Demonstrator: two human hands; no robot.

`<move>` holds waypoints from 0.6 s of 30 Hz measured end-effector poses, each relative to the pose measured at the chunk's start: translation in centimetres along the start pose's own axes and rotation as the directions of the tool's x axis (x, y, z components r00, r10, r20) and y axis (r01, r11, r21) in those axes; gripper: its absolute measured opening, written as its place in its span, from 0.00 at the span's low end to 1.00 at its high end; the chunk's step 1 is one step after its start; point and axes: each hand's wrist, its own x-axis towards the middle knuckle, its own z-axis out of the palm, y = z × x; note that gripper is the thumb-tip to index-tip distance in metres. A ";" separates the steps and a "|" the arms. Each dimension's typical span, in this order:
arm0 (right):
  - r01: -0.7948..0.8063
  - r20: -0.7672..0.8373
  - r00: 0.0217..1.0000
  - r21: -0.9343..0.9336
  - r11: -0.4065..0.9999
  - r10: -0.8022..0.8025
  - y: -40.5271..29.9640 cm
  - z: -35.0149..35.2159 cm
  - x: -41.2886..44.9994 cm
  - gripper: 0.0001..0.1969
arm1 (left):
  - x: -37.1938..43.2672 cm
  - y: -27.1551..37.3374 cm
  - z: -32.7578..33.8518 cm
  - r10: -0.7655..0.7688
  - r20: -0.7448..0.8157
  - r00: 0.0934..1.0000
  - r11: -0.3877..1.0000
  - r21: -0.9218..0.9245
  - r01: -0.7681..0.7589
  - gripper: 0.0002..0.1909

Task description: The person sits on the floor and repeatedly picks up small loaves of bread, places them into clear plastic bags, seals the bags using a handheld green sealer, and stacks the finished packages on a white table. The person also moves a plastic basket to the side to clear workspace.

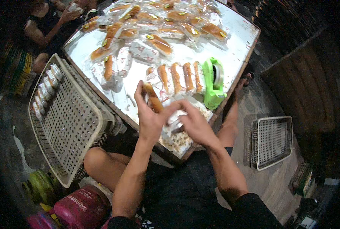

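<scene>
My left hand (151, 121) holds a long browned bread roll (155, 103) in clear, printed plastic wrap, thumb on one side and fingers on the other. Close against it, the curled fingers of my right hand (197, 123) grip the whitish end of the wrapper (176, 118); motion blurs them. Just beyond my hands, several wrapped rolls (178, 78) lie side by side in a row. A bright green tape dispenser (211, 96) with a roll of clear tape (218, 75) stands at the right end of that row.
Many wrapped rolls with yellow stickers (160, 44) pile up across the white tabletop (235, 43). A plastic crate (69, 114) at left holds several wrapped rolls (45, 87). Another crate (274, 143) rests on the floor at right. Gas cylinders (79, 204) stand lower left; another person (41, 31) sits upper left.
</scene>
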 end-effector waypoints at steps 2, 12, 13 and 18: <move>0.230 0.213 0.963 -0.345 0.910 -0.163 -1.4 1.0 1.8 0.18 | 1.9 -0.1 -2.1 0.123 -0.050 0.991 0.919 0.384 -0.094 0.52; 0.265 0.030 0.915 -0.797 0.543 -0.402 0.0 -6.1 25.2 0.20 | 11.8 -6.1 -5.6 -0.315 0.037 0.948 0.551 0.821 0.151 0.59; 0.277 0.048 0.904 -0.825 0.493 -0.426 0.8 -5.8 28.5 0.22 | 11.7 -5.0 -5.8 -0.230 0.186 0.955 0.560 0.828 -0.026 0.55; 0.234 0.047 0.946 -0.787 0.571 -0.322 2.0 -3.2 36.2 0.35 | 10.9 1.5 -6.5 0.033 0.023 0.999 0.828 0.559 -0.040 0.48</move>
